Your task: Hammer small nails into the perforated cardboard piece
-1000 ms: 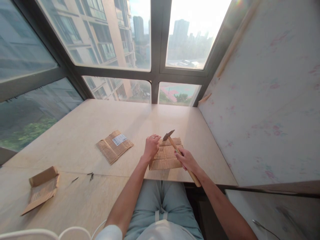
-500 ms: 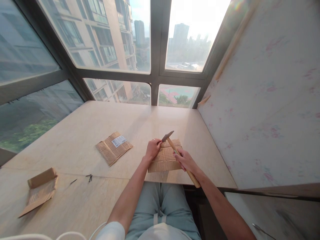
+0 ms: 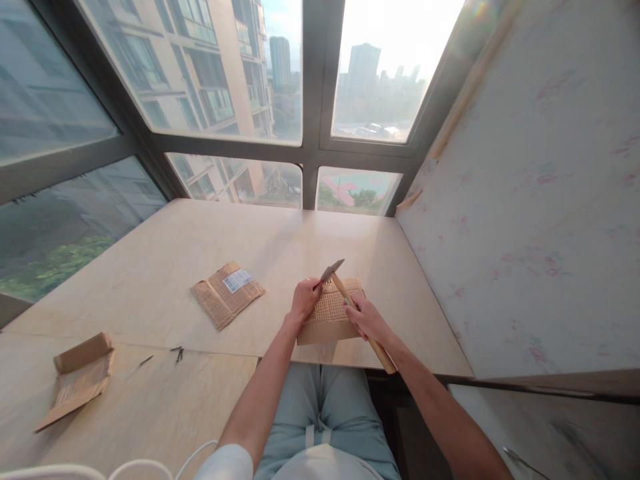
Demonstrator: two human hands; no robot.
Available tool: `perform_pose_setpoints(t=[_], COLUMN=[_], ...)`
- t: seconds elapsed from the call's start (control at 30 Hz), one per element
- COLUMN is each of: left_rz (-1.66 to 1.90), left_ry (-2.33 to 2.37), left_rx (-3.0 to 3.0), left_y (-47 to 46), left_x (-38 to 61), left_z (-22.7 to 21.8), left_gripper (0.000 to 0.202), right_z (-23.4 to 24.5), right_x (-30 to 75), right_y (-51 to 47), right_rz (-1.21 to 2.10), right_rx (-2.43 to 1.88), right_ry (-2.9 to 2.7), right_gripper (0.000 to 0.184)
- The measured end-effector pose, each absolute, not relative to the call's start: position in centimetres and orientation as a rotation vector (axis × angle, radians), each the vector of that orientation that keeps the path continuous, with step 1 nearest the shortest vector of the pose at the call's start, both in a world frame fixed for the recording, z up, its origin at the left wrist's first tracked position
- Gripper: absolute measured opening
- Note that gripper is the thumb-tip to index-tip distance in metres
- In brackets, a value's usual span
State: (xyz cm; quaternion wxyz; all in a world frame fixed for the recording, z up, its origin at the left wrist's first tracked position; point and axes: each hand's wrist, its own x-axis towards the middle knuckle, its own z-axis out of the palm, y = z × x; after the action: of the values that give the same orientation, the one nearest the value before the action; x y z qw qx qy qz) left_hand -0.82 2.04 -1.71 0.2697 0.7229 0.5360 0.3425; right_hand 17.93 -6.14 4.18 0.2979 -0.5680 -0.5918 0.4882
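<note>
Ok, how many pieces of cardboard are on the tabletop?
3: a perforated piece under the hammer; a labelled piece left of it; and a folded piece at far left. Any extra layers underneath would be hidden.

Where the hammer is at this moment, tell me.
The hammer is just right of centre in the head view: the right hand grips its handle, and its metal head is beside the left hand, near the cardboard.
</note>
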Motion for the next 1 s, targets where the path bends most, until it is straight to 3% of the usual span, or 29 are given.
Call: perform_pose_setpoints(t=[1.0], left_rz=[0.953], left_ry=[1.557], left_rx=[2.090], left_y=[1.3], left_x=[-1.3], left_z=[-1.1], left_gripper=[0.018], right_z=[3.3], right_x=[18.7], right_y=[-6.6], right_rz=[1.166], right_rx=[-1.511], right_ry=[-1.528], right_gripper=[0.021])
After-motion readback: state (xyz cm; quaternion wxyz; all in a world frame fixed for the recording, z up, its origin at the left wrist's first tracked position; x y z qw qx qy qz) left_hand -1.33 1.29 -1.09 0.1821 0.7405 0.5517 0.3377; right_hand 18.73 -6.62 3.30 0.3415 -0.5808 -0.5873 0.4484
